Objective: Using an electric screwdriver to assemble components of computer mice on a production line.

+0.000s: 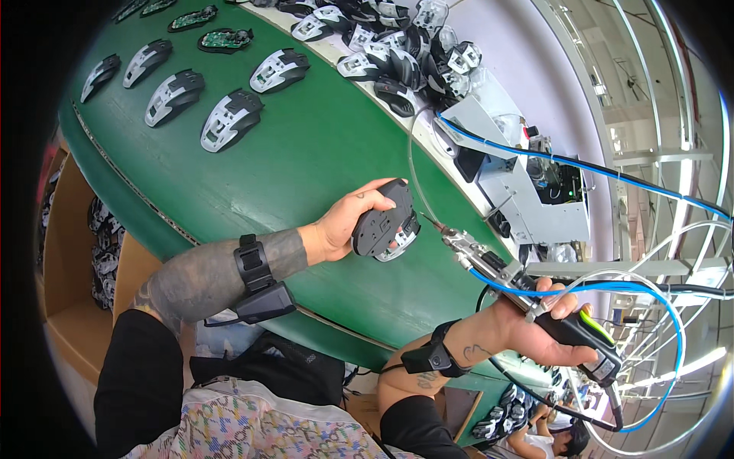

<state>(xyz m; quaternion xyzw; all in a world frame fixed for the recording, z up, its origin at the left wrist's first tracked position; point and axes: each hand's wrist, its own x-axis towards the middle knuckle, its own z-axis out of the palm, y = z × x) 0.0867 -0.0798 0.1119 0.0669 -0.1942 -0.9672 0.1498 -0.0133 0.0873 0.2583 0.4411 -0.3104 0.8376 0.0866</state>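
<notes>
My left hand (336,227) grips a computer mouse (377,229) above the green bench, thumb on its black underside. A part of its silver-and-black top shell shows beneath that base; the fingers behind it are hidden. My right hand (539,333) is wrapped round the black handle of a power screwdriver (483,260) with a lime-green strip. Its metal nose points at the mouse, with a small gap between tip and mouse. A clear tube and a blue hose run to the tool.
Several silver-and-black mouse shells (232,120) and green circuit boards (225,40) lie on the green bench (306,145). Heaped mouse parts (375,57) and a grey feeder machine (535,195) stand along the far side. Cardboard boxes (73,283) are at left; another person (547,442) sits lower right.
</notes>
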